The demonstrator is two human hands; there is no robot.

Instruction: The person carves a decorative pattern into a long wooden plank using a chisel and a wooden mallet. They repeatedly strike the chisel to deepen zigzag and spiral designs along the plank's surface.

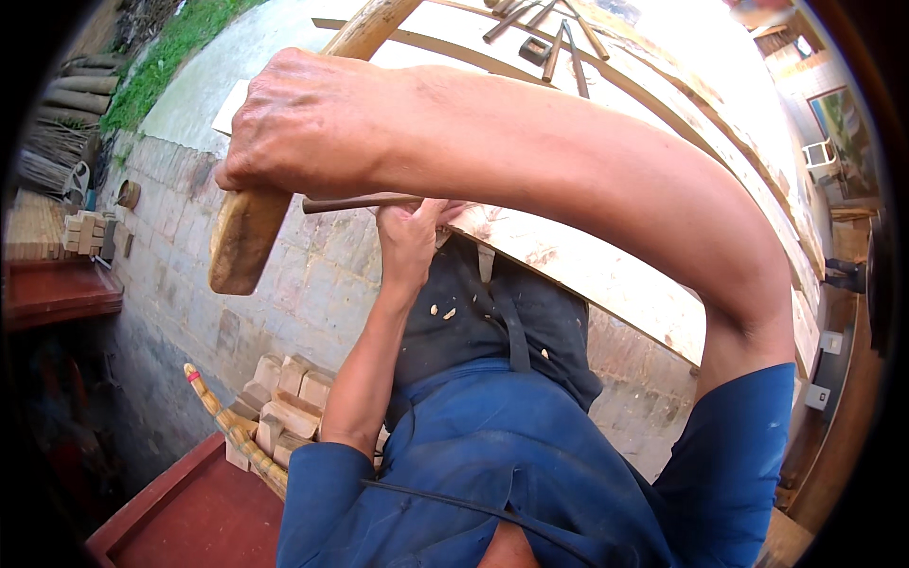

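While the right hand [289, 128] grips a wooden shaft [251, 244] at left, the left hand [407, 237] holds a dark rod [352, 203] beside the left end of the plank [578, 260]; shaping looks underway, the remainder unclear.

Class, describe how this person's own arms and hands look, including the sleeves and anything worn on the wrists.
The left sleeve and right sleeve are plain dark blue cloth, short, and end above the elbows. The left forearm and right forearm are bare. The left hand and right hand show no gloves, and no watch or bracelet is visible at either wrist.
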